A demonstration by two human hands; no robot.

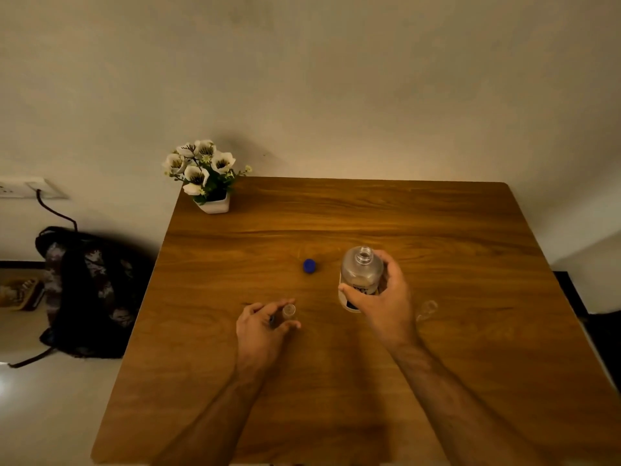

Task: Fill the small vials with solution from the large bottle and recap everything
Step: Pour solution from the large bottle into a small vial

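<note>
On the worktop [437, 230], a potted flower plant [208, 176] stands at the far left corner, against the wall. Near the middle lies a bottle cap [309, 266], with the large bottle [359, 277] just to its right — uncapped and upright in the right hand [386, 301]. Nearer the person and left of the bottle, the left hand [258, 331] holds a small vial [288, 311]. A second small vial [428, 309] lies right of the bottle. Left of the worktop, a backpack [87, 290] sits on the floor below a wall socket [30, 188].

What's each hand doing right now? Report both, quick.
Left hand: closed around a small uncapped vial.
Right hand: closed around the large uncapped bottle, held upright.
</note>
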